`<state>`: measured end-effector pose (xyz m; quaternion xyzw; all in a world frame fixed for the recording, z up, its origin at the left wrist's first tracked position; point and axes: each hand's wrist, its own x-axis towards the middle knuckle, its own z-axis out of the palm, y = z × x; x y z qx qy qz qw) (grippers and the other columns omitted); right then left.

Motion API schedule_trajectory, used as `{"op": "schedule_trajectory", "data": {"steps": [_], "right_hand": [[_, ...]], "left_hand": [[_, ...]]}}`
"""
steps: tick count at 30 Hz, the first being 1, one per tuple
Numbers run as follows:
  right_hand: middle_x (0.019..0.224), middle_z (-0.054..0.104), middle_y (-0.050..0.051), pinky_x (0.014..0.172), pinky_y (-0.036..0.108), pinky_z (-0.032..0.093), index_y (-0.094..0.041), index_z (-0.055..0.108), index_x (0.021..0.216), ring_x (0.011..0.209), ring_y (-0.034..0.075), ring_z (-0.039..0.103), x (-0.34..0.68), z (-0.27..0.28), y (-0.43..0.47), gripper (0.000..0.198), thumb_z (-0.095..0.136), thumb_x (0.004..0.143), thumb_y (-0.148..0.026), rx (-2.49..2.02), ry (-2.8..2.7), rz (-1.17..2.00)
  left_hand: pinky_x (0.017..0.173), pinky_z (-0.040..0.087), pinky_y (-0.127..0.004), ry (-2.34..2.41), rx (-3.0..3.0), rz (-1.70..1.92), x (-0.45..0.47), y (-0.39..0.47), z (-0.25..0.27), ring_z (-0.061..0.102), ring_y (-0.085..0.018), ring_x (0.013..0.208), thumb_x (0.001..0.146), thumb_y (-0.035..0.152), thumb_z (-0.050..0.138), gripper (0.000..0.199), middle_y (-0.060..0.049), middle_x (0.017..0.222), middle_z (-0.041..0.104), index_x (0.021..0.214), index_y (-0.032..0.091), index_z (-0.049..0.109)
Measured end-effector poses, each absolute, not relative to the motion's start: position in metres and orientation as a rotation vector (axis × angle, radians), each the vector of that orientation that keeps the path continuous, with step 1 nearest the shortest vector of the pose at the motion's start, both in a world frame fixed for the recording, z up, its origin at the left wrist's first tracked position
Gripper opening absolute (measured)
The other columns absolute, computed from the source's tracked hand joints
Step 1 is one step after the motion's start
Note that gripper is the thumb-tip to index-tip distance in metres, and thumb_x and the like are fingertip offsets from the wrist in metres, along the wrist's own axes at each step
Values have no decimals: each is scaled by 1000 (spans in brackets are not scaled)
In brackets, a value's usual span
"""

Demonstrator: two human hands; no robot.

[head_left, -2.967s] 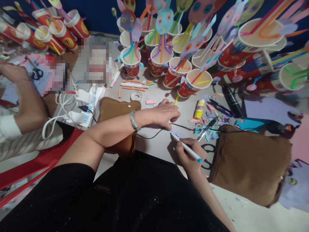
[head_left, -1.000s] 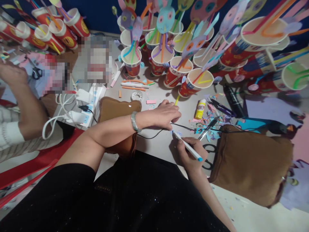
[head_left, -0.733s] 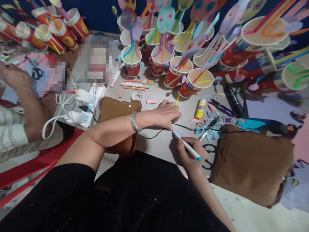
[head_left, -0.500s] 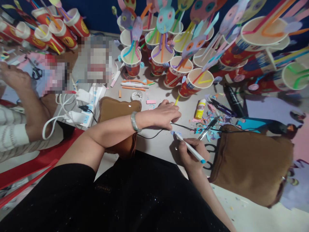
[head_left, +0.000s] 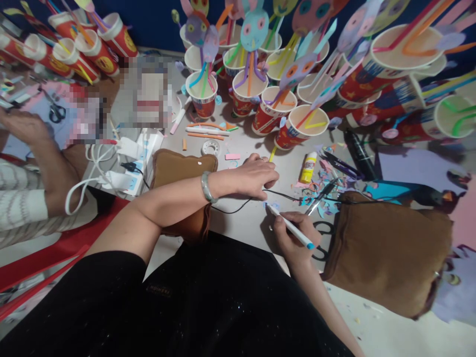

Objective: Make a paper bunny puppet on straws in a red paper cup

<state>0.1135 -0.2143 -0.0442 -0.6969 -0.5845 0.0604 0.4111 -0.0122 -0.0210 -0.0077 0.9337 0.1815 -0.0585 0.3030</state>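
Note:
My right hand [head_left: 297, 233] grips a white marker pen [head_left: 293, 229] with a blue end. The pen's tip points up and left, at or just above a small light-purple paper piece [head_left: 274, 205] on the table. Left of it, my left hand [head_left: 258, 176] rests palm down, its fingers extended and slightly bent on the tabletop; what lies beneath the palm is hidden. A yellow straw [head_left: 273, 153] shows just beyond its fingers. Scissors handles [head_left: 323, 240] lie beside my right hand, partly under a brown cloth pad [head_left: 390, 258]. My left forearm crosses another brown pad [head_left: 178, 166].
Red paper cups [head_left: 203, 96] with straws and paper faces crowd the back. A glue stick [head_left: 308, 167], paper scraps [head_left: 327, 201] and a black cable [head_left: 280, 194] lie around my hands. A power strip [head_left: 143, 163] and another person's arm [head_left: 40, 144] are at left.
The marker's blue end has shifted very slightly left and up with my right hand. My left hand stays put. The other person's hand at the left has moved a little.

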Motion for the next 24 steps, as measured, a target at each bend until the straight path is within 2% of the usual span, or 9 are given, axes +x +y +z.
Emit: {"op": "schedule_trajectory", "data": {"steps": [24], "right_hand": [[66, 71, 0, 47, 26, 49, -23, 57, 78, 51, 16, 66, 114, -42, -217, 11, 63, 86, -27, -1718, -1461, 69]], "left_hand": [[95, 24, -40, 516, 2471, -143, -9, -24, -11, 47, -26, 102, 74, 28, 72, 19, -6, 97, 61, 85, 19, 61]]}}
